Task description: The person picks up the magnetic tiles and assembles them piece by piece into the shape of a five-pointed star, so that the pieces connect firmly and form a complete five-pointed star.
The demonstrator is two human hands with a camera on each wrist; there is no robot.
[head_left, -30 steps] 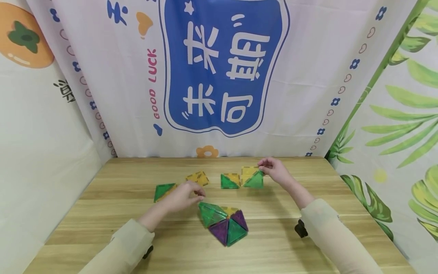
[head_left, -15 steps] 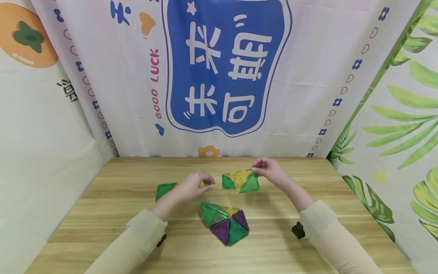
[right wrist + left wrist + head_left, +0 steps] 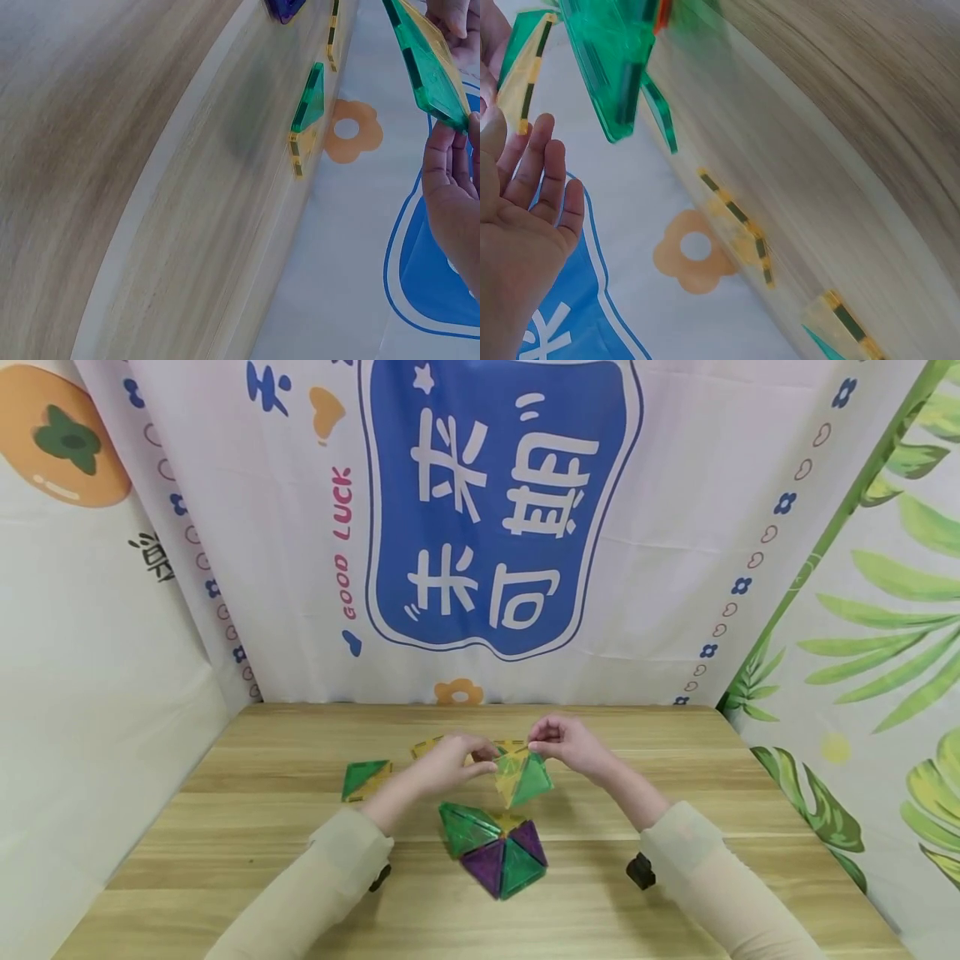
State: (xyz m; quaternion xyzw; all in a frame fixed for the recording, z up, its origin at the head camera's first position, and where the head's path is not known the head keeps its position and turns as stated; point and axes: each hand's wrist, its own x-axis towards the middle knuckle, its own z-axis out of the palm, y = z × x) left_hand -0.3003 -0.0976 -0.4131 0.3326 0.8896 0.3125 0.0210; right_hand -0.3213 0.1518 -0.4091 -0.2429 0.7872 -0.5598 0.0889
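Translucent magnetic tiles are at both hands. A green and yellow pair of joined triangular magnetic tiles (image 3: 531,779) is held up over the middle of the table. My right hand (image 3: 573,747) pinches its upper right corner between thumb and fingers. At the yellow corner on the other side, the thumb and fingertips of my left hand (image 3: 453,760) grip it; the left wrist view shows the remaining fingers extended. Nearer to me, a cluster of green, purple and yellow magnetic tiles (image 3: 486,864) rests on the table, its green part (image 3: 465,828) raised.
Left of my left hand lies another green and yellow tile pair (image 3: 365,779). Yellow tiles (image 3: 423,746) are partly covered by that hand. One more green and yellow pair (image 3: 306,120) lies by the back edge. A printed curtain (image 3: 675,527) rises behind the wooden table (image 3: 637,910).
My right hand has brought the tile pair leftward and turned it. My left hand has moved right, past the yellow tiles, and now meets the pair's yellow corner.
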